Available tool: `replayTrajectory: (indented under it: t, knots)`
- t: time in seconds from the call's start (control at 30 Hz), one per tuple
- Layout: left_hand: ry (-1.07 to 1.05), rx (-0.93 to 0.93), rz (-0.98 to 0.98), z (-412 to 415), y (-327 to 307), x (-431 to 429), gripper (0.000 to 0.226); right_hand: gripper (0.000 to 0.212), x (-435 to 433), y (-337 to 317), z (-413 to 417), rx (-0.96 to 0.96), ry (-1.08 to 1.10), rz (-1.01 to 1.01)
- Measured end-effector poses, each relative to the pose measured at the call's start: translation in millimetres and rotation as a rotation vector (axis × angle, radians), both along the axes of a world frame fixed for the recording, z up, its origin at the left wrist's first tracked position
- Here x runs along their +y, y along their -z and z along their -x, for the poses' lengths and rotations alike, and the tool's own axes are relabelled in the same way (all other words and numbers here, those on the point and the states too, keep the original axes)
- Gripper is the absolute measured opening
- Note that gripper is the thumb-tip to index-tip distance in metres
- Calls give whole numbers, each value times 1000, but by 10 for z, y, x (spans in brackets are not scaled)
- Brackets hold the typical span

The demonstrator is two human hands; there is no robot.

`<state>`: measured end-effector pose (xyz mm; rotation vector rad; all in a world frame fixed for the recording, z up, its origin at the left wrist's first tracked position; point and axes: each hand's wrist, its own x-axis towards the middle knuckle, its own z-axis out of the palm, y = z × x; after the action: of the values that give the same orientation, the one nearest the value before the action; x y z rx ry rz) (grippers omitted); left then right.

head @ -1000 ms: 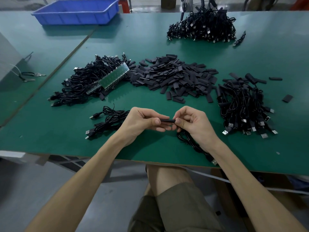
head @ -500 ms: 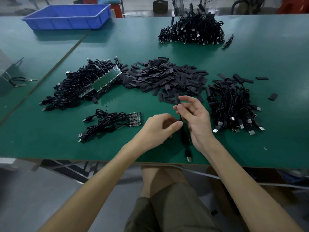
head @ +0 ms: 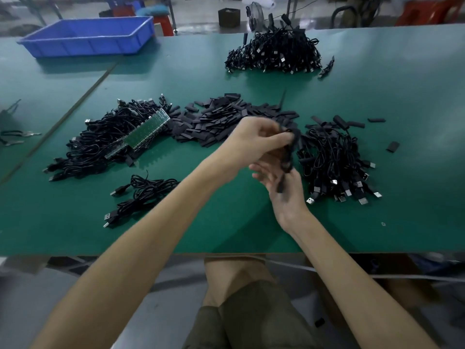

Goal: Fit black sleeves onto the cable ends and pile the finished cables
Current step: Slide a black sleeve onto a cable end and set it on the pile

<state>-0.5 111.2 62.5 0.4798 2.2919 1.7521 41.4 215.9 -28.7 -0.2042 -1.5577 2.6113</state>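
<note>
Left hand (head: 254, 141) raised, fingers curled pinching cable (head: 289, 158); right hand (head: 285, 191) just below, palm up, fingers loose, blurred.

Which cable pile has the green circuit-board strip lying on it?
The big left pile, beside the loose sleeves: the green strip lies across its right side. The far pile, the right pile and the small front bundle show none.

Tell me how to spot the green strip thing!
Start at the big green table, then find the tangled heap of black cables on its left side, beside the pile of flat black sleeves. Lying slantwise on top is the circuit board strip: the only long, flat, pale green thing among black wires.
</note>
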Motion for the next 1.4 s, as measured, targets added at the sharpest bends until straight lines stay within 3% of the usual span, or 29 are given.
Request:
replayTrajectory:
  t: [0.13, 0.3, 0.37, 0.43, 0.53, 0.63, 0.7, 0.77, 0.9, 0.97, 1.13, 1.27, 1.4]
  knots:
    - [76, -75, -69, 145, -77, 619, 18, 20, 2, -39, -22, 0, -48, -86]
    - [43, -85, -4, 180, 155, 1016, 19, 25, 13, -74, -83, -16, -77, -100]
    - [-2, -50, -32, 157, 214, 999, 21, 33, 4, -89, -95, -6, -81, -130]
    - [-24, -21, -69, 147, 235, 928, 20, 21, -6, -102, -85, -14, -53, -163]
    - [-57, 42, -60, 105, 230, 736, 15, 28, 0, -32, -15, -61, -31, -250]
    - [-143, 213, 10, 63, 256, 421, 10, 6, 17, 51, 18, -3, -24, -230]
    - [-224, 304, 151, 101, 252, 109, 14, 6, 13, 61, 3, 30, -30, -201]
    - [-219, 292, 430, 193, 222, -252, 15, 11, 3, 67, -8, 53, -38, -225]
    - [-97, 27, 1119, 281, 169, -975, 32, 17, -9, 79, -20, 84, -68, -262]
    - [-46, -49, 1247, 243, 168, -1185, 37, 18, -3, 82, -20, 83, -72, -276]
    - [6, -84, 1137, 161, 245, -1255, 31, 17, 1, 68, -22, 84, -87, -312]
    - [42, -25, 1077, 160, 299, -1274, 13, 17, -3, 68, -38, 94, -97, -351]
    - [-82, 75, 835, 129, 294, -1206, 18, 23, -28, 79, -61, 130, -148, -518]
